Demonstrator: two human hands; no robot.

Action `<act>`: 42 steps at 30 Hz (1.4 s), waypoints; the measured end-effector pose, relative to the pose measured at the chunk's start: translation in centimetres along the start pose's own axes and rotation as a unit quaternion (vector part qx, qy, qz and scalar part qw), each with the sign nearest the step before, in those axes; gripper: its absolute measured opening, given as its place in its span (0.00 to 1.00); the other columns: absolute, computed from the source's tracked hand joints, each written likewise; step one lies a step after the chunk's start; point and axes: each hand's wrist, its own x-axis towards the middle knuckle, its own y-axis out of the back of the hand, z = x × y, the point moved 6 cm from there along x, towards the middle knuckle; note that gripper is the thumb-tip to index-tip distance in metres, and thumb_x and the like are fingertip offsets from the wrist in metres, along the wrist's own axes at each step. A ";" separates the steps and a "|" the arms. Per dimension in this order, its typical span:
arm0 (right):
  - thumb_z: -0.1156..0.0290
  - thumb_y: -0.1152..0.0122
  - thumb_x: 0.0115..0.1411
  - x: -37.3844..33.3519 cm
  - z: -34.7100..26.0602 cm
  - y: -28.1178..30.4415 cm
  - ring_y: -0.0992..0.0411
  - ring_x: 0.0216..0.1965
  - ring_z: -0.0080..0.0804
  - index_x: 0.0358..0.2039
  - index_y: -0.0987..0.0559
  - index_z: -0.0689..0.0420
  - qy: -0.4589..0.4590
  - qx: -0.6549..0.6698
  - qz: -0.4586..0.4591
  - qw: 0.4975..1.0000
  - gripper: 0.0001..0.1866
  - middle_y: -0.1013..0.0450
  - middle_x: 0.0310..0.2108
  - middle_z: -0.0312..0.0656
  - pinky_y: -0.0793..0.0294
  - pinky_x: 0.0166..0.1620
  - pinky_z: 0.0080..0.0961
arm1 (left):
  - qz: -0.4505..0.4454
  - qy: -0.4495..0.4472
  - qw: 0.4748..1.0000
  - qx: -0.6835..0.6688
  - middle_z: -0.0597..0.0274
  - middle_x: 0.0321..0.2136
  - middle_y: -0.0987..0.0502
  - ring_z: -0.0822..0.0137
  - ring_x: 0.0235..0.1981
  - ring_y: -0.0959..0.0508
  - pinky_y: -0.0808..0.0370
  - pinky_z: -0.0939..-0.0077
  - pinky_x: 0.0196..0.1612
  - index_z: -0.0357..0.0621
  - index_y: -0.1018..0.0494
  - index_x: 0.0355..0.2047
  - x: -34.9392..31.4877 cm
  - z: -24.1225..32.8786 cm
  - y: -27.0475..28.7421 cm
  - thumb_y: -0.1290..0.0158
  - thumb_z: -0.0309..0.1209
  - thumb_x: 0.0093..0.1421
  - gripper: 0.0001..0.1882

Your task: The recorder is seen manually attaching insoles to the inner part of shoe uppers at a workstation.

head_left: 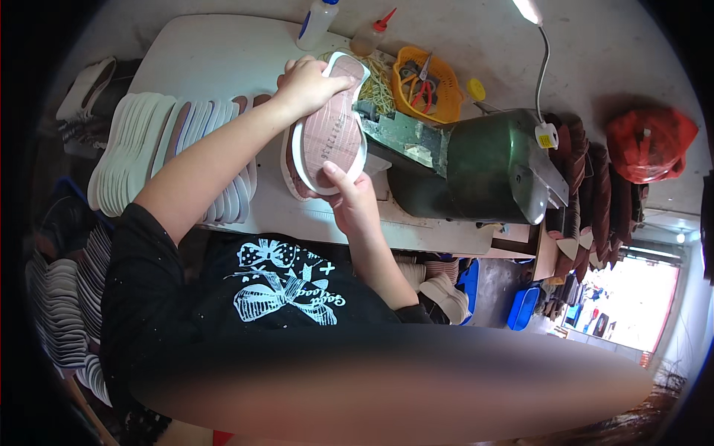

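My left hand (309,83) grips the far end of a shoe insole (331,130), with the thumb on its brownish, lined face. A white rim runs round the insole. At its near end my right hand (351,199) pinches it, thumb on top and fingers behind. The insole is tilted above the white table, its lined side up. Another brown insole (290,167) with a pale edge shows partly beneath it. Left of my hands stands a long row of white insoles (134,152), on edge and pressed together, partly hidden by my left forearm.
A dark green machine (476,163) stands right of my hands, with a lamp (528,10) on a bent neck. Behind are a yellow basket (431,74) of tools, a red-tipped bottle (370,37) and a white bottle (317,26). Stacked soles (59,305) fill the lower left.
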 end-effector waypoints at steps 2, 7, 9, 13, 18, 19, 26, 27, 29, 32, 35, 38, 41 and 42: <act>0.66 0.42 0.58 0.2 1.0 -0.7 0.24 0.31 0.29 0.40 0.26 0.66 -0.049 0.000 -0.031 0.998 0.16 0.25 0.35 0.45 0.24 0.31 0.23 | 0.022 -0.009 1.000 -0.001 0.49 0.48 0.30 0.51 0.54 0.37 0.39 0.60 0.53 0.37 0.24 0.40 0.5 -0.2 0.0 0.44 0.56 0.43 0.35; 0.66 0.48 0.61 1.3 0.6 -1.8 0.25 0.22 0.29 0.40 0.28 0.67 -0.008 0.012 -0.002 1.000 0.15 0.25 0.28 0.46 0.24 0.26 0.22 | -0.033 -0.005 0.999 0.020 0.45 0.47 0.30 0.50 0.54 0.36 0.39 0.57 0.54 0.37 0.24 0.40 2.5 -0.7 0.6 0.46 0.58 0.45 0.36; 0.66 0.48 0.61 1.9 0.1 -2.7 0.25 0.22 0.29 0.40 0.28 0.66 -0.002 0.024 0.006 1.000 0.15 0.25 0.28 0.46 0.24 0.26 0.21 | -0.042 -0.029 0.996 0.079 0.44 0.50 0.31 0.51 0.55 0.37 0.41 0.56 0.56 0.36 0.25 0.42 3.4 -0.5 0.8 0.47 0.61 0.46 0.38; 0.65 0.49 0.61 3.1 -0.6 -2.6 0.25 0.23 0.28 0.40 0.27 0.65 0.012 0.036 0.016 0.999 0.15 0.24 0.29 0.46 0.24 0.26 0.20 | -0.126 -0.264 0.951 0.102 0.51 0.62 0.47 0.52 0.65 0.54 0.51 0.58 0.63 0.45 0.35 0.55 2.8 3.4 1.5 0.42 0.55 0.46 0.41; 0.62 0.49 0.63 3.5 -0.9 -2.6 0.25 0.23 0.27 0.37 0.26 0.65 0.009 0.072 0.033 0.997 0.16 0.25 0.27 0.45 0.24 0.26 0.19 | -0.477 -0.168 0.862 0.042 0.62 0.31 0.26 0.69 0.34 0.27 0.30 0.73 0.37 0.41 0.27 0.33 2.5 3.7 0.4 0.37 0.47 0.45 0.24; 0.62 0.49 0.63 3.5 -1.1 -2.7 0.25 0.23 0.27 0.37 0.26 0.65 0.009 0.070 0.036 0.997 0.16 0.25 0.27 0.45 0.24 0.26 0.19 | -0.479 -0.159 0.861 0.064 0.66 0.23 0.27 0.73 0.25 0.27 0.30 0.76 0.30 0.41 0.28 0.28 2.4 3.7 0.5 0.37 0.47 0.46 0.22; 0.64 0.47 0.62 3.3 -1.2 -2.3 0.23 0.31 0.32 0.41 0.27 0.67 0.015 0.073 0.032 0.997 0.16 0.25 0.33 0.47 0.21 0.33 0.23 | -0.503 -0.129 0.854 0.023 0.68 0.21 0.28 0.75 0.23 0.30 0.34 0.77 0.26 0.41 0.29 0.26 2.7 2.4 0.5 0.40 0.47 0.49 0.20; 0.63 0.46 0.61 3.3 -1.2 -2.2 0.23 0.31 0.33 0.42 0.28 0.66 0.021 0.054 0.034 0.998 0.17 0.25 0.34 0.48 0.21 0.34 0.24 | -0.495 -0.138 0.857 0.044 0.68 0.21 0.28 0.76 0.24 0.30 0.34 0.77 0.27 0.41 0.29 0.27 2.7 2.4 0.7 0.41 0.46 0.51 0.19; 0.61 0.46 0.61 3.5 -1.1 -2.1 0.23 0.32 0.34 0.43 0.29 0.65 0.028 0.039 0.036 0.998 0.19 0.25 0.35 0.48 0.21 0.34 0.25 | -0.493 -0.126 0.860 0.031 0.68 0.21 0.28 0.76 0.24 0.31 0.34 0.78 0.27 0.41 0.29 0.27 2.5 2.1 0.9 0.41 0.45 0.51 0.19; 0.61 0.46 0.61 3.6 -1.2 -2.2 0.23 0.32 0.33 0.42 0.27 0.65 0.040 0.040 0.030 0.998 0.18 0.25 0.34 0.48 0.21 0.33 0.24 | -0.481 -0.117 0.869 0.017 0.68 0.22 0.28 0.76 0.24 0.31 0.34 0.79 0.27 0.41 0.30 0.27 2.0 1.8 1.4 0.42 0.44 0.53 0.18; 0.60 0.48 0.62 3.6 -1.3 -2.2 0.23 0.31 0.32 0.41 0.27 0.66 0.038 0.048 0.031 0.998 0.19 0.25 0.34 0.48 0.21 0.33 0.23 | -0.466 -0.114 0.877 0.018 0.68 0.22 0.29 0.77 0.24 0.32 0.35 0.79 0.27 0.40 0.30 0.28 1.4 2.0 2.0 0.43 0.44 0.54 0.18; 0.59 0.50 0.63 3.7 -1.4 -2.2 0.23 0.30 0.32 0.40 0.27 0.67 0.038 0.044 0.034 0.998 0.20 0.24 0.33 0.48 0.21 0.32 0.23 | -0.453 -0.088 0.887 -0.010 0.68 0.22 0.29 0.77 0.24 0.32 0.35 0.79 0.27 0.40 0.29 0.28 0.9 1.2 2.4 0.44 0.44 0.54 0.18; 0.57 0.50 0.63 3.9 -1.3 -1.9 0.23 0.30 0.31 0.39 0.26 0.67 0.031 0.038 0.035 0.998 0.21 0.24 0.32 0.48 0.21 0.32 0.23 | -0.439 -0.092 0.894 -0.008 0.69 0.21 0.29 0.77 0.24 0.33 0.35 0.79 0.27 0.40 0.29 0.28 0.7 1.2 2.6 0.44 0.45 0.54 0.18; 0.58 0.51 0.64 3.9 -1.4 -1.9 0.23 0.28 0.29 0.37 0.25 0.66 0.032 0.043 0.039 0.998 0.20 0.24 0.31 0.46 0.21 0.31 0.21 | -0.429 -0.111 0.896 0.021 0.69 0.20 0.29 0.77 0.24 0.33 0.35 0.78 0.27 0.40 0.28 0.28 0.6 1.3 2.8 0.43 0.45 0.54 0.19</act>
